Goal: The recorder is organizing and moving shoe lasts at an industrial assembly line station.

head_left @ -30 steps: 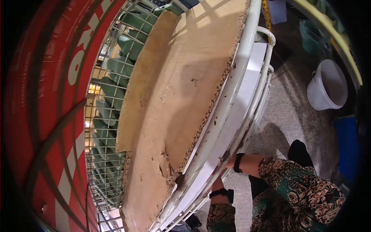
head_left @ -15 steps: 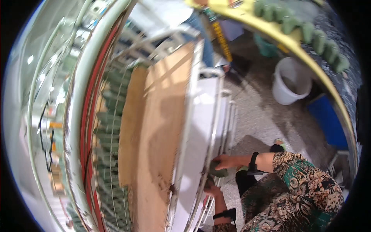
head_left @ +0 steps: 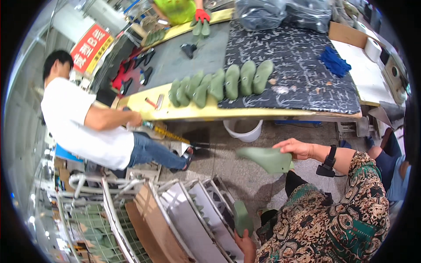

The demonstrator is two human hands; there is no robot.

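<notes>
My right hand [head_left: 296, 148] grips a green shoe last [head_left: 265, 160] by its thick heel end, with the narrow end pointing left over the floor. Lower down, beside the rack, my left hand [head_left: 246, 242] is closed round the lower end of a second green shoe last [head_left: 241, 216]. That one stands nearly upright. A row of several green shoe lasts [head_left: 232, 82] lies along the near edge of the worktable [head_left: 285, 113], beyond my right hand.
At lower left stands a white-framed rack [head_left: 171, 219] with sloping shelves and more lasts. A person in a white shirt [head_left: 72, 118] holds a yellow-and-black tool [head_left: 169, 133]. A white bucket [head_left: 245, 131] sits below the table edge. Across the table a red-gloved hand [head_left: 202, 15] touches lasts.
The view has swung from the rack up to the worktable. Both hands, earlier low beside the rack, are farther apart; the right is raised with its shoe last. The left stays near the rack.
</notes>
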